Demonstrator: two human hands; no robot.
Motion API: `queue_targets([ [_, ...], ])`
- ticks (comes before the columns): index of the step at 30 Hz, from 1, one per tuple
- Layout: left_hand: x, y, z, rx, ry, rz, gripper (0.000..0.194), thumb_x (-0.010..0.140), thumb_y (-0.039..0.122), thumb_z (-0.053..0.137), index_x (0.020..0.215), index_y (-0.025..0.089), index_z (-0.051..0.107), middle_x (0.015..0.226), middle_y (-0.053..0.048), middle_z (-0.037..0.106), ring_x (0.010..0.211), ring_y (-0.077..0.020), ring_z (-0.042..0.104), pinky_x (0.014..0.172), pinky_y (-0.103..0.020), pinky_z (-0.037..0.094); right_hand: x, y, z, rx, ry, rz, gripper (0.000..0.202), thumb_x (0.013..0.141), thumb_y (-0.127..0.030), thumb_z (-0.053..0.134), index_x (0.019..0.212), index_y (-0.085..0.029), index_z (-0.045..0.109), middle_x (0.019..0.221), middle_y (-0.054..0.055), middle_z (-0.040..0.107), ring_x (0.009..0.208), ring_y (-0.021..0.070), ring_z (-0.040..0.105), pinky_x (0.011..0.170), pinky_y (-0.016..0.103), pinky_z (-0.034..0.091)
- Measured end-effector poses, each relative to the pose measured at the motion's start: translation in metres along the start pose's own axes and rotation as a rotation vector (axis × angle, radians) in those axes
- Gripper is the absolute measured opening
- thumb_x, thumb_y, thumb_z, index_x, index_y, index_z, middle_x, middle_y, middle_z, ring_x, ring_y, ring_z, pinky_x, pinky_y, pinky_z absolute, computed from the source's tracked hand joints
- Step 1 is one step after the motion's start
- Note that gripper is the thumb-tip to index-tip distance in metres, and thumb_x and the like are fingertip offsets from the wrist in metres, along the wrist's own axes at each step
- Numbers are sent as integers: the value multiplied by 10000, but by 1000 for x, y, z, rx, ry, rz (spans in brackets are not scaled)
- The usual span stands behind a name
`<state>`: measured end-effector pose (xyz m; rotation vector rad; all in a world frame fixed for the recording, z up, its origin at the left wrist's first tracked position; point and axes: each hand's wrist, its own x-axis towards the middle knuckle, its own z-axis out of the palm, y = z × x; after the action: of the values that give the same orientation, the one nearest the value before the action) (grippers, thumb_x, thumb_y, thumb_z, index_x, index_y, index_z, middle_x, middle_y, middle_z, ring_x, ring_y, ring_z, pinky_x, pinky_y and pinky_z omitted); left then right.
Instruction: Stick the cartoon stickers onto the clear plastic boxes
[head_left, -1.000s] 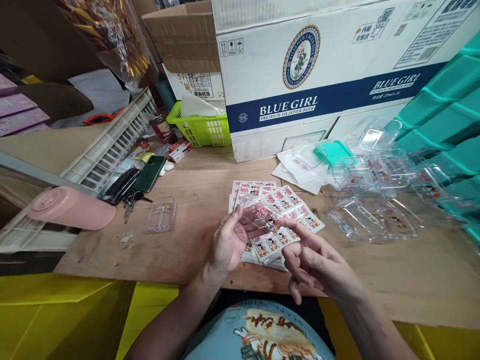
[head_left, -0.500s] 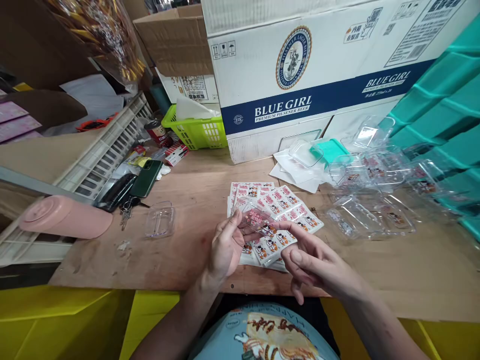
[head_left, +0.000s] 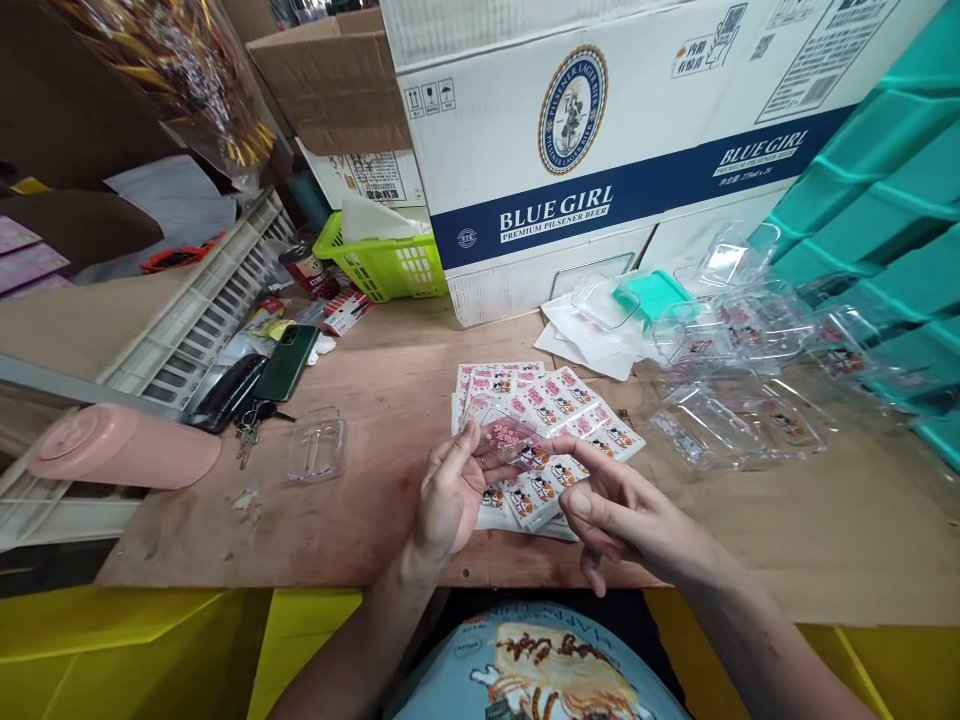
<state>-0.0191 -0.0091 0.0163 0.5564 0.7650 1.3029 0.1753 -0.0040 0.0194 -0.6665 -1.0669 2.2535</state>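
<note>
My left hand (head_left: pixel 450 495) is closed on a clear plastic lid (head_left: pixel 504 436) that bears a pink lettered sticker, gripping its left end between thumb and fingers. At the lid's right end the index finger of my right hand (head_left: pixel 626 510) is stretched out, touching or very near it. The other fingers of that hand are loosely curled and apart, with nothing in them. Beneath both hands lie overlapping sticker sheets (head_left: pixel 592 415), printed with cartoon cats and pink lettering.
Clear plastic boxes (head_left: pixel 739 425) are heaped at the right, beside stacked teal bins (head_left: pixel 885 220). A single clear box (head_left: pixel 317 445), keys (head_left: pixel 249 432), a phone (head_left: pixel 287 362) and a pink bottle (head_left: pixel 127 445) lie left. Behind stand a green basket (head_left: pixel 390 268) and a beer carton (head_left: pixel 525 270).
The view has shifted slightly. Both hands keep nearly the same pose, with the lid still in my left hand and my right index finger at its right end.
</note>
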Motion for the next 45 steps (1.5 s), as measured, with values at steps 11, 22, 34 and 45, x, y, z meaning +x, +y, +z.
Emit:
queue_targets([
  [11, 1, 0, -1, 17, 100, 0, 281, 846, 403, 672, 905, 138, 746, 1020, -126, 767, 983, -293, 725, 870, -427, 578, 3, -3, 8, -45, 48, 23, 665, 894, -376, 663, 1446, -241, 318, 506, -143, 354, 410, 40, 254, 422, 232, 554],
  [22, 2, 2, -1, 76, 131, 3, 318, 847, 422, 658, 942, 129, 738, 1065, -138, 756, 1099, -300, 681, 914, -423, 564, 7, -8, 13, -32, 74, 43, 675, 872, -414, 672, 1430, -213, 350, 472, -147, 363, 378, 43, 285, 364, 192, 494],
  [34, 1, -2, -1, 148, 169, 75, 237, 816, 389, 712, 858, 159, 752, 1003, -97, 774, 996, -264, 723, 870, -383, 588, 10, -9, 15, -83, 95, 18, 609, 875, -434, 669, 1368, -198, 402, 443, -158, 351, 356, 43, 295, 342, 165, 454],
  [45, -1, -14, 6, 380, 253, 291, 215, 826, 371, 710, 934, 196, 773, 1041, -57, 770, 922, -231, 734, 798, -311, 603, 18, -2, 28, -469, 332, -129, 487, 847, -469, 682, 1192, -174, 504, 487, -113, 426, 390, 65, 390, 362, 158, 275],
])
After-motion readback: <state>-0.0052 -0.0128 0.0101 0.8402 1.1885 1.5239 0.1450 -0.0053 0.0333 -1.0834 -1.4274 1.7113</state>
